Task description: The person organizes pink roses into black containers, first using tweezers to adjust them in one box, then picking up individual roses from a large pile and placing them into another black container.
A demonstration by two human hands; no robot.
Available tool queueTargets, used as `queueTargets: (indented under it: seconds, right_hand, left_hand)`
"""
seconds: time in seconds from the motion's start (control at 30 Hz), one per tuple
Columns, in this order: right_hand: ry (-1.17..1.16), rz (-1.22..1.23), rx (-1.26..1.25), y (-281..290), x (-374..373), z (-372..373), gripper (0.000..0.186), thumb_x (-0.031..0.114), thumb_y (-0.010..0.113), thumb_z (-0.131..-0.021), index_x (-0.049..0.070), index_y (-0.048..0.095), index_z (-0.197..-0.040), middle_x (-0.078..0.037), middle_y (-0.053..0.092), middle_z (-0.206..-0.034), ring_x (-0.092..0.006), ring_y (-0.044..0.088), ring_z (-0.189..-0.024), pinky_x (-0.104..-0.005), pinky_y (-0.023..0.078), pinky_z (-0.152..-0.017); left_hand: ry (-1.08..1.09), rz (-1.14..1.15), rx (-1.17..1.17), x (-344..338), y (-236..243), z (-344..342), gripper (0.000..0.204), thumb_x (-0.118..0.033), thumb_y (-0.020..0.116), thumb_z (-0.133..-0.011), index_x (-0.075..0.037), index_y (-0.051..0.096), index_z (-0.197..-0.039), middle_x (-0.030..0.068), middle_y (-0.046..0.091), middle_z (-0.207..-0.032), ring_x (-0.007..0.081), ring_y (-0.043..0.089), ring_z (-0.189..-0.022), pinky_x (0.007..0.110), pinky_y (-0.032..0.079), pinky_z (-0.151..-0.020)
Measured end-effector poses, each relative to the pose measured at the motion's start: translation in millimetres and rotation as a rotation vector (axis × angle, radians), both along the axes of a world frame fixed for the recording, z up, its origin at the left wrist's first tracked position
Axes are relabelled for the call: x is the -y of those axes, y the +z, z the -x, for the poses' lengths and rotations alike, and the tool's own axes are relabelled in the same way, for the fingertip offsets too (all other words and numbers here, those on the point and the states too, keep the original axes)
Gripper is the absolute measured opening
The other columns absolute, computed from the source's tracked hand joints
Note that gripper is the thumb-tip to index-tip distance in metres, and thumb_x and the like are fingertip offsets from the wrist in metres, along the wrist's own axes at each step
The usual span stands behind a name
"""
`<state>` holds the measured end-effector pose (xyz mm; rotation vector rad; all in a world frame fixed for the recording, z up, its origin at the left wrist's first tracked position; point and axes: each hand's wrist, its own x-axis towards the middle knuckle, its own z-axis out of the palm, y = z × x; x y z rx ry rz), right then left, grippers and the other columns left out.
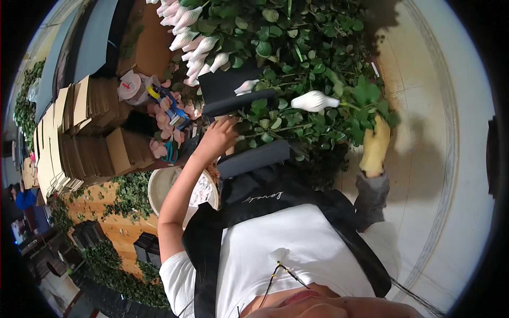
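My right hand (pixel 376 147), in a yellow glove, is closed round the leafy stem of a rose (pixel 366 98). A white foam net sleeve (pixel 315 101) covers that rose's bud, which points left over the leaves. My bare left hand (pixel 220 139) is at the left end of a dark padded holder (pixel 254 159), its fingers bent together; what they hold, if anything, is hidden. Another sleeved bud (pixel 246 87) lies by the upper dark pad (pixel 238 102). Cut rose stems with green leaves (pixel 318 47) fill the surface ahead of me.
Sleeved rose buds (pixel 199 50) are piled at the far left of the leaves. Folded cardboard (pixel 95 127) is stacked on the left, near pink petals (pixel 164 119) and teal-handled scissors (pixel 170 152). A white tub (pixel 159 185) with white pieces stands beside my left forearm.
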<state>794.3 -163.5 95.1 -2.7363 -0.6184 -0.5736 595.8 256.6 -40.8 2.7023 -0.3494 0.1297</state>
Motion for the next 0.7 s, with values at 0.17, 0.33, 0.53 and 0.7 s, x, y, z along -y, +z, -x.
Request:
queueTargets:
  seconds: [0.17, 0.33, 0.53, 0.7]
  right_hand:
    - [-0.554, -0.211, 0.253, -36, 80, 12, 0.034, 0.011, 0.057, -0.095, 0.0, 0.061, -0.128, -0.02, 0.069, -0.108, -0.0294, 0.067, -0.092, -0.0386, 0.053, -0.082]
    - [-1.335, -0.334, 0.242, -40, 215, -14, 0.042, 0.03, 0.054, -0.1, 0.002, 0.055, -0.131, -0.019, 0.061, -0.118, -0.0319, 0.06, -0.101, -0.041, 0.049, -0.088]
    - [-1.446, -1.638, -0.172, -108, 295, -36, 0.055, 0.037, 0.051, -0.1, 0.006, 0.041, -0.145, -0.016, 0.045, -0.144, -0.0322, 0.045, -0.129, -0.0462, 0.04, -0.106]
    - [0.029, -1.74, -0.991, -108, 71, -60, 0.051, 0.022, 0.044, -0.106, 0.0, 0.031, -0.151, -0.017, 0.039, -0.154, -0.0329, 0.045, -0.137, -0.043, 0.036, -0.115]
  left_hand:
    - [0.09, -0.047, -0.084, 10, -9, -14, 0.042, -0.026, 0.079, -0.074, -0.015, 0.07, -0.113, 0.0146, 0.049, -0.138, 0.0328, 0.048, -0.128, 0.046, 0.043, -0.101]
    - [0.057, -0.02, -0.072, 8, -25, -14, 0.045, -0.019, 0.08, -0.072, -0.011, 0.066, -0.114, 0.0164, 0.045, -0.138, 0.0359, 0.047, -0.126, 0.046, 0.044, -0.101]
    - [0.299, 0.378, -0.045, 29, -49, -8, 0.046, -0.007, 0.079, -0.069, -0.008, 0.064, -0.113, 0.0241, 0.044, -0.139, 0.0425, 0.051, -0.121, 0.048, 0.046, -0.101]
    - [0.334, 0.318, -0.073, 25, -40, -6, 0.044, -0.007, 0.082, -0.068, -0.008, 0.068, -0.11, 0.0201, 0.051, -0.135, 0.0382, 0.055, -0.117, 0.046, 0.047, -0.1]
